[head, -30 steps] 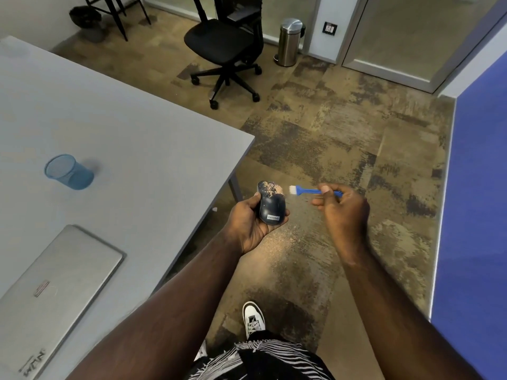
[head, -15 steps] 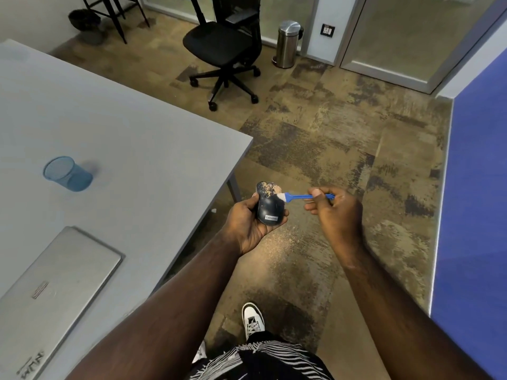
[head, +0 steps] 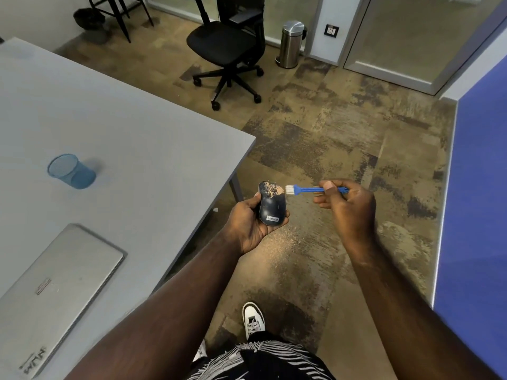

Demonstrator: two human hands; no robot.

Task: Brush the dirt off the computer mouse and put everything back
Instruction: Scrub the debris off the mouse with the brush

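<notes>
A dark navy, rounded plastic computer mouse (head: pixel 271 205) is cradled in the left hand (head: pixel 251 223), the grip wrapped around its sides, held out over the carpeted floor (head: pixel 329 138) just past the corner of the grey tabletop (head: pixel 137 133). Its front end, farthest from the palm, is coated in tan, sandy dirt; nearer the palm the shell is clean, and a small white label is seen. A slim blue plastic brush with white bristles (head: pixel 315 189) is pinched in the right hand (head: pixel 348 212), bristles just beside the dirty end. Pale dust is scattered on the floor below the grip.
</notes>
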